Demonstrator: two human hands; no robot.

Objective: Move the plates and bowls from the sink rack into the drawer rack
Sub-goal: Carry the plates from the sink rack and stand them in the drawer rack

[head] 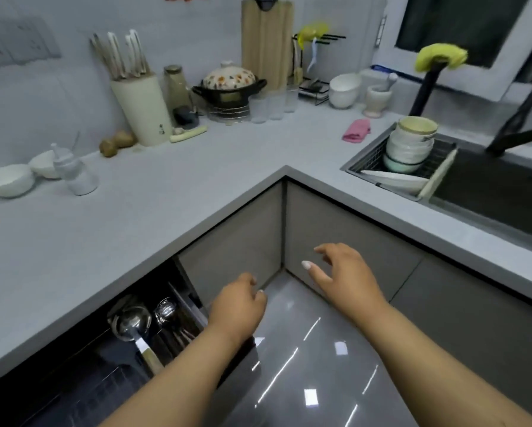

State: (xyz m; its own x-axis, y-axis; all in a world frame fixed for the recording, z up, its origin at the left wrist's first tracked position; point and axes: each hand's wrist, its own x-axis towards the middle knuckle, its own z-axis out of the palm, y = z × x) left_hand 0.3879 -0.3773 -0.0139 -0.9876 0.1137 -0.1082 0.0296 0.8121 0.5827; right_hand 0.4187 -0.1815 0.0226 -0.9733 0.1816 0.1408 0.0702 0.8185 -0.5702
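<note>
A stack of bowls (pixel 411 144) stands in the sink rack (pixel 369 160) at the right, with white plates (pixel 395 180) lying in front of it. At the lower left the drawer rack (pixel 110 374) is pulled out under the counter; a ladle (pixel 132 323) and other utensils lie in its side compartment. My left hand (pixel 238 308) hovers at the drawer's right corner, fingers loosely curled, holding nothing. My right hand (pixel 346 277) floats in front of the corner cabinet, fingers spread and empty. Both hands are far from the sink rack.
On the counter stand a knife block (pixel 141 109), a clay pot (pixel 229 86), glasses (pixel 275 104), white bowls (pixel 9 180) at the left, and a pink cloth (pixel 357 130). A black faucet (pixel 517 140) reaches over the dark sink (pixel 492 192). Glossy floor lies below.
</note>
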